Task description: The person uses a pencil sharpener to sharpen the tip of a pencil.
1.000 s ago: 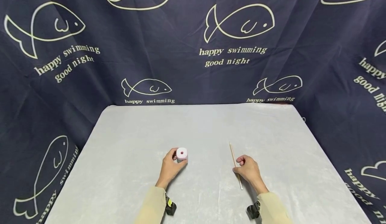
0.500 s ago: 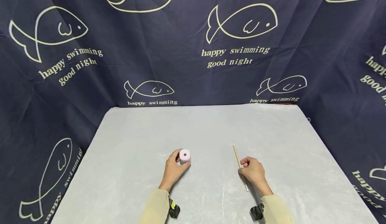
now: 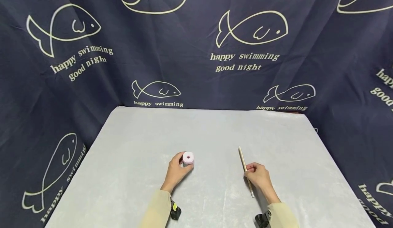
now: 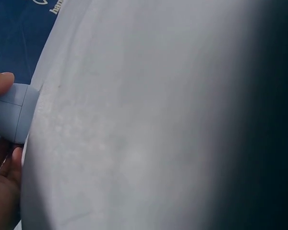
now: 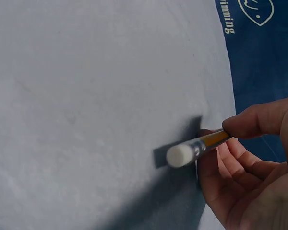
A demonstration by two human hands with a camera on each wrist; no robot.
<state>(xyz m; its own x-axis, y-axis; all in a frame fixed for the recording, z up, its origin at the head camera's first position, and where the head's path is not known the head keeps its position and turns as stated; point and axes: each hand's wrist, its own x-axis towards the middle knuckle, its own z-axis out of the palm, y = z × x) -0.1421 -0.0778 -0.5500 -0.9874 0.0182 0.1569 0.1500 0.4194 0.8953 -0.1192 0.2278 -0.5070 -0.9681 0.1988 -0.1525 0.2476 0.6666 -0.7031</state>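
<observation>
My left hand (image 3: 176, 173) grips a small pale pink pencil sharpener (image 3: 188, 158) at the left of centre on the table, thumb on one side and fingers on the other. A dark round hole shows in the middle of its top. In the left wrist view, the smooth rounded side of the sharpener (image 4: 9, 112) is between thumb and fingers at the left edge. To the right, my right hand (image 3: 259, 177) pinches a pencil (image 3: 242, 158) near its middle, its tip pointing away from me. Its white eraser (image 5: 179, 155) and metal ferrule face the right wrist camera.
A pale grey cloth covers the table (image 3: 212, 129). Dark blue curtains (image 3: 196, 50) with fish drawings and lettering hang behind it and along both sides. Black wrist cameras (image 3: 175, 212) sit at both cuffs.
The head view has shifted a little, so the scene sits farther right. Both hands keep their holds, and the right hand's fingers have drawn in slightly closer to the pencil.
</observation>
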